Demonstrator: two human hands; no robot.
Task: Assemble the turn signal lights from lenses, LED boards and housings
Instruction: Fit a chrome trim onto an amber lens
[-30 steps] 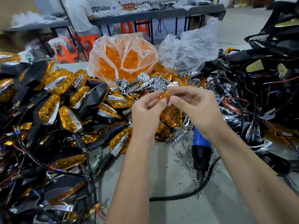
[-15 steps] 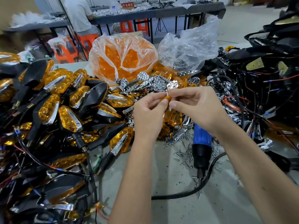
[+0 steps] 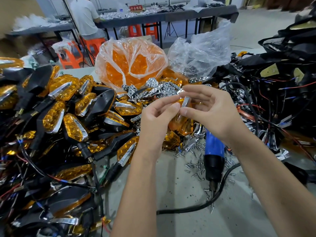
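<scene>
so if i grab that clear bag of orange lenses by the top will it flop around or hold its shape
Probably floppy: the clear bag of orange lenses is thin, crinkled film bulging around loose parts, so it should sag and shift. It looks full, so likely heavy for such film; supporting the bottom seems safer. The glossy lenses may slide inside.

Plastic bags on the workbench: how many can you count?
2. The bag of orange lenses sits behind the hands; the clear bag sits beside it on the right. Others may be hidden.
</scene>
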